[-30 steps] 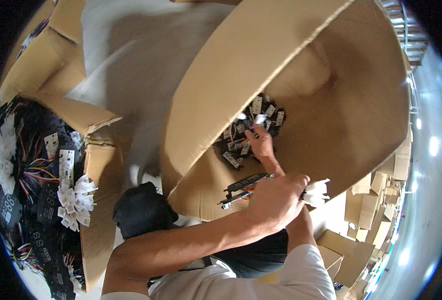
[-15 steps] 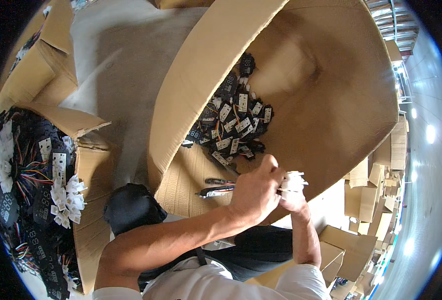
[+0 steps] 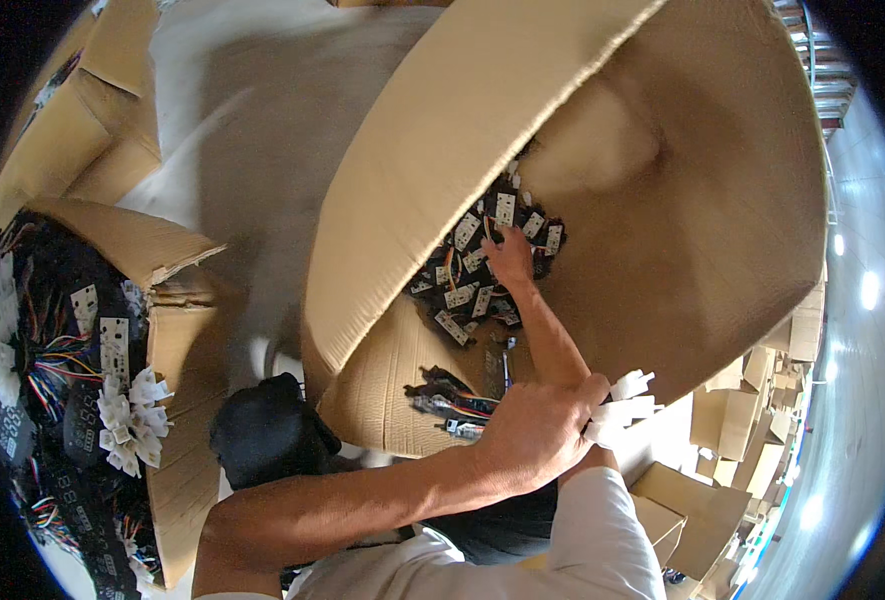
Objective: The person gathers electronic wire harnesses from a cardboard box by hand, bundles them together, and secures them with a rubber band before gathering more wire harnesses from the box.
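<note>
A large tilted cardboard box (image 3: pixel 442 130) lies open in front of me. A pile of small black circuit boards (image 3: pixel 467 270) with white labels sits deep inside it. My right hand (image 3: pixel 510 255) reaches far into the box and rests on that pile, its fingertips down among the boards. My left hand (image 3: pixel 537 440) is at the box's near edge, closed around a bundle of wired boards (image 3: pixel 442 398). The bundle's white connectors (image 3: pixel 627 398) stick out past my fingers.
A second open cardboard box (image 3: pixel 177 330) at the left holds many boards with coloured wires and white connectors (image 3: pixel 127 415). A black rounded object (image 3: pixel 262 430) lies between the boxes. Flattened cartons (image 3: pixel 732 440) are stacked at the lower right, and more cardboard (image 3: pixel 92 120) lies at the upper left.
Half a second ago my right hand was next to my left hand at the bundle. It has now gone back into the box onto the pile. The left hand stays put.
</note>
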Motion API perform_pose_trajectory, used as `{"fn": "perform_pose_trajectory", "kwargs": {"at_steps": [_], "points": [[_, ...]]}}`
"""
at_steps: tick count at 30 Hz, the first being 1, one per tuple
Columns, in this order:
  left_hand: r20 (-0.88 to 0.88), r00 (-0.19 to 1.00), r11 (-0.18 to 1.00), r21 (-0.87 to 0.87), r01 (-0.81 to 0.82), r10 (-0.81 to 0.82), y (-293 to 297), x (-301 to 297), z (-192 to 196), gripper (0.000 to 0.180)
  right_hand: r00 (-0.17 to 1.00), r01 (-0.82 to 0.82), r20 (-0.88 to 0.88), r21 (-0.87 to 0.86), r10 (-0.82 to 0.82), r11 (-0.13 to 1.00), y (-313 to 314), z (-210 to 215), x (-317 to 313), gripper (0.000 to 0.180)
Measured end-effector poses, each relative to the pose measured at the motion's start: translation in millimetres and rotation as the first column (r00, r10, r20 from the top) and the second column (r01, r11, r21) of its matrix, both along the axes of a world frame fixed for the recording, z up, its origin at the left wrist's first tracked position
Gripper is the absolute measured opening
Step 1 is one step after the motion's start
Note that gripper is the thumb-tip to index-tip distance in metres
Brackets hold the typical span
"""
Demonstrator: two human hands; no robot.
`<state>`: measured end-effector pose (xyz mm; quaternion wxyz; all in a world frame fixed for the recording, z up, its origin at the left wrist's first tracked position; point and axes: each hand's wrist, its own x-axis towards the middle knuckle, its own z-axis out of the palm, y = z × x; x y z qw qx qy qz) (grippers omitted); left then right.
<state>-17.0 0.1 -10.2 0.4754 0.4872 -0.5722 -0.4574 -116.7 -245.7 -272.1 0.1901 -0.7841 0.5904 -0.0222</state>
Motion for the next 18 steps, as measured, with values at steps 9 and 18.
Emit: {"fn": "perform_pose_trajectory", "kwargs": {"at_steps": [9,18], "points": [[0.002,0.997,0.997,0.022,-0.072,0.072,0.9,18.1,-8.6,0.024,0.933,-0.168,-0.336,-0.097,0.127,0.981,0.0,-31.1,53.9,0.04],[0.072,0.992,0.993,0.053,-0.108,0.104,0.1,7.9,-0.6,0.033,0.963,0.005,0.266,0.151,-0.045,0.989,69.6,102.6,-27.2,0.037]]}}
